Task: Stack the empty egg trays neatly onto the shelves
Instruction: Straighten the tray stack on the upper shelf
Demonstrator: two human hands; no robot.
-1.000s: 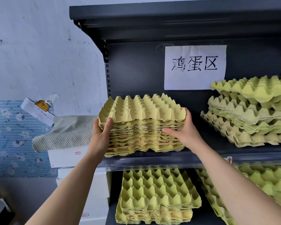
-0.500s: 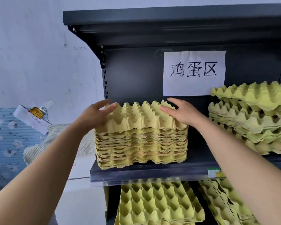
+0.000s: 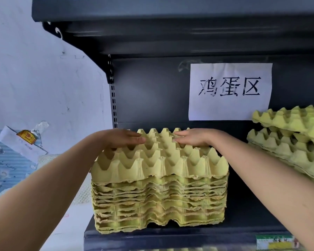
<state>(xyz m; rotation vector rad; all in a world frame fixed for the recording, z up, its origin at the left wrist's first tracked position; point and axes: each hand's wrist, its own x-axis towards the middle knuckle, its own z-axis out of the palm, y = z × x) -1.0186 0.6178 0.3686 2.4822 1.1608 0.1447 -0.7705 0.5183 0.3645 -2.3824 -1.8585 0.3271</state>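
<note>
My stack of egg trays (image 3: 159, 192) sits level on the shelf (image 3: 243, 230), cups up, wide side facing me, with my left hand (image 3: 123, 138) and right hand (image 3: 192, 138) flat, fingers straight, on its back rows.

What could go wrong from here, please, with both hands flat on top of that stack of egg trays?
The stack of egg trays sits at the front edge of the shelf; uneven pressing by the left hand or right hand might tip it forward. The neighbouring pile lies tilted and uneven, so sliding the stack rightward could knock it loose.
</note>
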